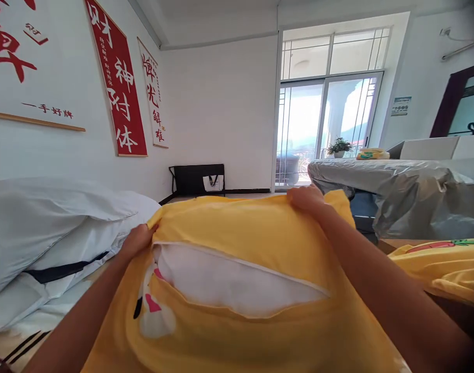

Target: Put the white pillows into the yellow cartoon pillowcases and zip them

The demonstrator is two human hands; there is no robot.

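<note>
A yellow pillowcase point(237, 220) is held up in front of me, with a long slit across it edged by a pale zip strip. Through the slit shows a white pillow point(229, 282). Pink, white and black printed shapes mark the cover's left side. My left hand point(139, 241) is closed on the cover's left edge, near the slit's left end. Up at the far edge, right of the middle, my right hand point(307, 199) is closed over the yellow cloth. The fingertips of both hands are partly hidden.
White pillows point(66, 223) are stacked at my left. More yellow printed cloth point(447, 267) lies at the right, near a table under a plastic sheet point(412, 173). A black folded item point(194, 178) stands by the back wall, left of the glass door point(303, 124).
</note>
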